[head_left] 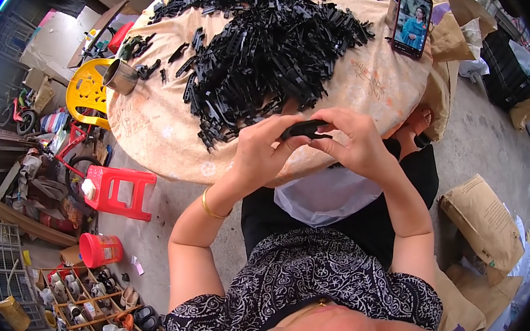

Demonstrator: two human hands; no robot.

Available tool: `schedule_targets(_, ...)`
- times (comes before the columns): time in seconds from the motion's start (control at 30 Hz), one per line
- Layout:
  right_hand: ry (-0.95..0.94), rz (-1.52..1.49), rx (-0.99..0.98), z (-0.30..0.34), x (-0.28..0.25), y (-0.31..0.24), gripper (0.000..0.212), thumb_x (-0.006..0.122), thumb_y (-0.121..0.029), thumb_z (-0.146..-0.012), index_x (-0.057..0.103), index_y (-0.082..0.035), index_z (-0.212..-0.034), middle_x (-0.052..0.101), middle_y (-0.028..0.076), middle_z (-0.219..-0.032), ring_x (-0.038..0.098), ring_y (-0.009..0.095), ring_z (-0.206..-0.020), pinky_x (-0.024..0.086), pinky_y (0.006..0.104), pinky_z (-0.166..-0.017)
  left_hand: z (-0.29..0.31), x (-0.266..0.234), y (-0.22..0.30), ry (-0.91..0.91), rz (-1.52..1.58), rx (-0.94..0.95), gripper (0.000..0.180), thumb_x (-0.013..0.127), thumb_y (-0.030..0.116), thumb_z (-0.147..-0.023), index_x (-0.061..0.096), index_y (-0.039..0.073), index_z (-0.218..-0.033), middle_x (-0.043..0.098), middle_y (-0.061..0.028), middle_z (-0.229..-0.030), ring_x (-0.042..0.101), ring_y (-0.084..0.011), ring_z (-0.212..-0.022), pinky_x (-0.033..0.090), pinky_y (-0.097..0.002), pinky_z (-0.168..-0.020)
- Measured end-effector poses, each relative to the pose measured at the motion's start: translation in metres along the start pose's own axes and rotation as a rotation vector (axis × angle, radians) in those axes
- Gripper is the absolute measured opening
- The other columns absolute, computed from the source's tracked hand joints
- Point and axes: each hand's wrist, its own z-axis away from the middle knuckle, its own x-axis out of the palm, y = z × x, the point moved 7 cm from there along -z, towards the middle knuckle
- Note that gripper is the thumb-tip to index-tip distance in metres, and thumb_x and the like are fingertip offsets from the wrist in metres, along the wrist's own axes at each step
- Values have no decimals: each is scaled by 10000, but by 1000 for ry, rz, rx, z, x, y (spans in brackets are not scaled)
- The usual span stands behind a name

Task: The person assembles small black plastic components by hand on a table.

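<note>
Between both hands, over the table's near edge, I hold a small black plastic part [304, 129]. My left hand [267, 145] pinches its left end with thumb and fingers. The fingers of my right hand [350, 139] close on its right end, thumb below. Just beyond my hands spreads a big heap of similar black plastic parts [270, 56] on the cloth-covered round table [376, 93]. Under my hands, a white plastic bag [326, 198] hangs open above my lap. What the part is for cannot be seen.
A phone [412, 23] stands upright at the table's far right, and a metal cup [120, 76] sits at its left edge. Left of the table are a yellow chair [88, 92], a red stool [123, 192] and a red bucket [101, 250]. Brown paper sacks [485, 221] lie right.
</note>
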Motion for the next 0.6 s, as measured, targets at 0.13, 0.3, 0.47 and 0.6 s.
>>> schedule_targets(0.13,2,67,-66,2,0,-1,279,711,-39,-727,620,25,-983,651,135,-838,646,223,-784,502,295,-694,3,1,-3,6,34,25,258,733,54,-732,639,-20,-961,655,-100,-795,610,-132,-648,485,-229,-589)
schedule_targets(0.3,47,18,-12,5,-5,7,252,709,-37,-728,631,29,-959,650,134,-818,640,220,-756,498,295,-681,-2,8,-12,-52,181,-151,233,730,36,-736,642,-31,-941,653,-98,-784,606,-125,-655,485,-229,-591)
schedule_targets(0.47,-124,1,141,9,-7,6,267,731,-84,-705,648,5,-942,634,121,-770,616,243,-686,488,299,-644,0,20,-11,-277,89,34,274,729,35,-713,644,7,-972,645,-78,-784,598,-169,-715,477,-259,-642)
schedule_targets(0.6,-519,242,75,31,-4,3,300,738,-244,-698,659,-28,-890,625,128,-742,610,267,-688,476,332,-617,-9,16,-6,-345,-1,114,332,742,177,-696,629,57,-985,541,-96,-949,484,-282,-909,438,-328,-760)
